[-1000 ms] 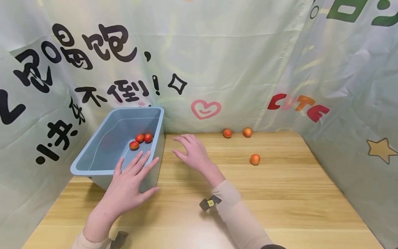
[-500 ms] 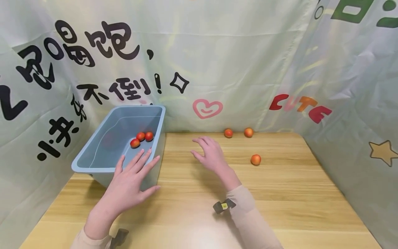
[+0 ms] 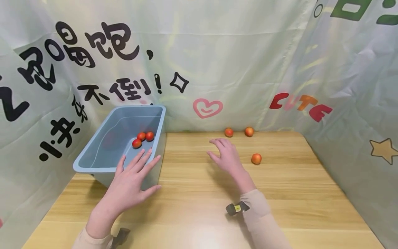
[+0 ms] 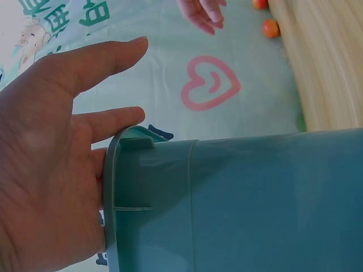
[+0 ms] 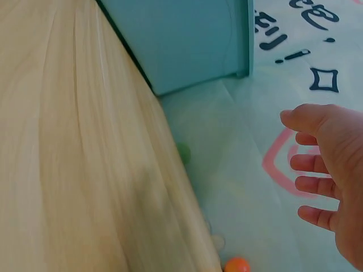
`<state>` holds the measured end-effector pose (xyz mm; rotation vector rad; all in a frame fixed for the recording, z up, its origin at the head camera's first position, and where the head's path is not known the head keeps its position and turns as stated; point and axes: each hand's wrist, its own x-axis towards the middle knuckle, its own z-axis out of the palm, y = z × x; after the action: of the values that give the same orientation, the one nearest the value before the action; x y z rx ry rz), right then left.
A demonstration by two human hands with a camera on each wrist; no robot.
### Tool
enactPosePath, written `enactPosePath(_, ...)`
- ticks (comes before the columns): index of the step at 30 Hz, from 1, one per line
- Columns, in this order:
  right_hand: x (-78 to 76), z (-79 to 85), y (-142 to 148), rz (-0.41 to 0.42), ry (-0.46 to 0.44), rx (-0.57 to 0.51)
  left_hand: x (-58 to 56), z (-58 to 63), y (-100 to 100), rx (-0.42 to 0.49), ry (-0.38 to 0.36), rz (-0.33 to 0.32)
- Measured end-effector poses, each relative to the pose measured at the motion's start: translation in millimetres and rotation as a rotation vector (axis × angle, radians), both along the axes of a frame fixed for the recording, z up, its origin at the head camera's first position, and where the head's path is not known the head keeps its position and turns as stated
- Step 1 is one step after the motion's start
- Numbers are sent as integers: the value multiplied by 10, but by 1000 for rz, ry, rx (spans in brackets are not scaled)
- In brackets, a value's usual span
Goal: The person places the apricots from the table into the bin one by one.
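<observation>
My left hand (image 3: 130,188) lies spread at the near right corner of a blue plastic bin (image 3: 93,169). The left wrist view shows its straight fingers along the rim of the bin (image 4: 255,198), thumb held away. Inside the bin are three small red tomatoes (image 3: 136,143). Over the middle of the table hovers my right hand (image 3: 228,157), its fingers loosely bent and holding nothing. An orange-red tomato (image 3: 256,158) sits just right of it. Two others, one redder tomato (image 3: 228,132) and one oranger tomato (image 3: 249,131), rest at the table's back edge.
The wooden table (image 3: 192,214) ends at the back against a pale printed cloth (image 3: 236,62), which also hangs along both sides. The bin stands at the table's left. A small dark camera (image 3: 237,208) is strapped on the right wrist.
My right hand has moved right across the table, from beside the bin toward the loose tomatoes. The left hand has stayed at the bin's rim.
</observation>
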<state>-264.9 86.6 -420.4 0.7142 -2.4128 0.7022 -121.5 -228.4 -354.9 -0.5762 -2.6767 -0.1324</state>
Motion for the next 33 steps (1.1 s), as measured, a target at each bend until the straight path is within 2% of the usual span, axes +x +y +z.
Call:
enactPosePath(10,15,-53,365,-92,-68,-7,-13,-26,18,0,2,3)
enactPosePath(16,-40,-79,567,-134,-90,3,2,-33,2,2,0,12)
enactPosePath(29,-111,-186,1090,-193,-200,-68,-2,2,5,5,-7,10)
enactPosePath(33,-110,-222,1211,-217,-259,-70,-5,-1,11,9,-8,8)
